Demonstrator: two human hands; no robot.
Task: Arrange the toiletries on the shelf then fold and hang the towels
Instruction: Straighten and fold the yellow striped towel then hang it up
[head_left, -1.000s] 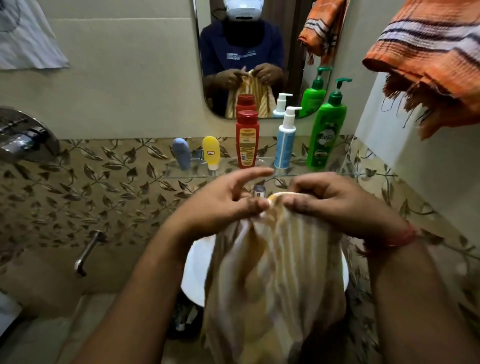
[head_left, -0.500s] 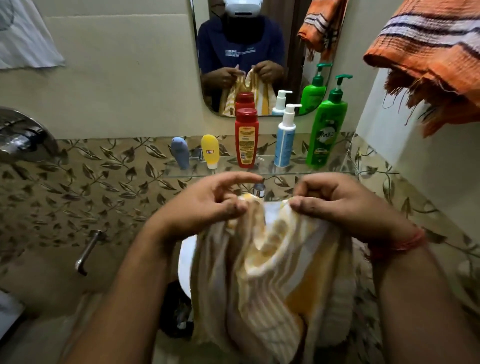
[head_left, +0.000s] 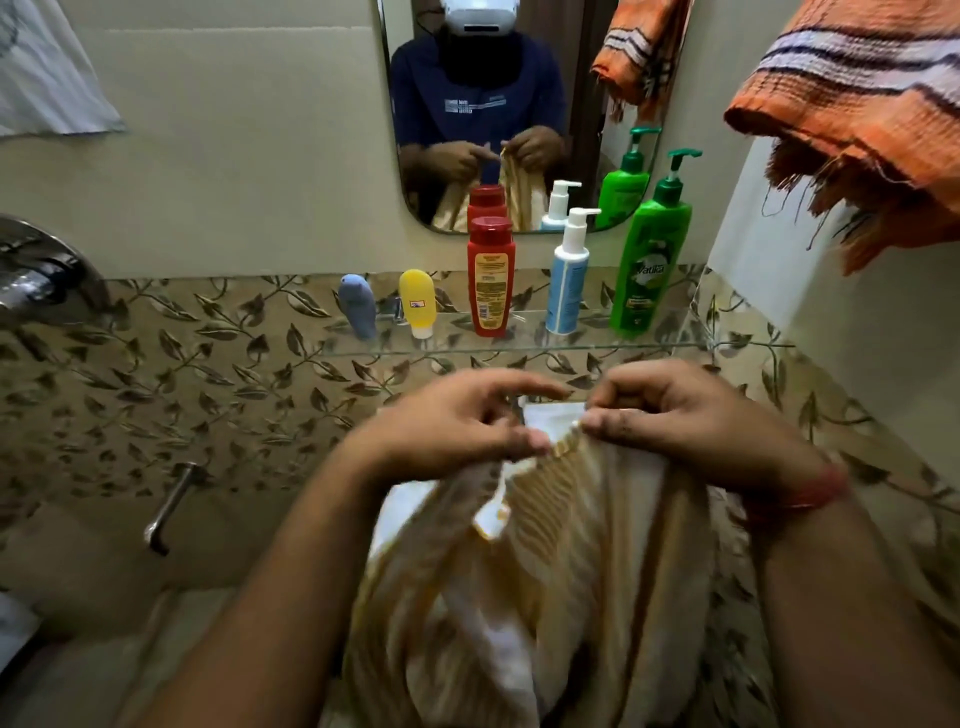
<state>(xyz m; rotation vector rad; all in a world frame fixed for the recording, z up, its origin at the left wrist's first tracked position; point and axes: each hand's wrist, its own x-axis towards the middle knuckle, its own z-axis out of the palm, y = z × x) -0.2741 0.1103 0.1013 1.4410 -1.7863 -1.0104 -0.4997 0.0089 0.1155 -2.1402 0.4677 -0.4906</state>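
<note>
A yellow and white striped towel (head_left: 561, 561) hangs bunched in front of me over the white basin. My left hand (head_left: 457, 426) pinches its top edge between thumb and fingers, index finger stretched out. My right hand (head_left: 680, 415) pinches the same edge just to the right, fingers curled. On the glass shelf (head_left: 519, 347) stand a blue tube (head_left: 358, 306), a yellow tube (head_left: 417, 303), a red bottle (head_left: 490, 278), a white and blue pump bottle (head_left: 567, 273) and a green pump bottle (head_left: 652, 254), all upright in a row.
An orange striped towel (head_left: 862, 119) hangs at the upper right. A mirror (head_left: 498, 109) is above the shelf. A chrome fitting (head_left: 36, 275) juts out at the left and a metal handle (head_left: 169, 506) sits lower on the tiled wall. White cloth (head_left: 47, 78) hangs top left.
Both hands have worked along the towel's top edge, and the cloth between them has shifted and regathered. The bottles on the shelf have not moved.
</note>
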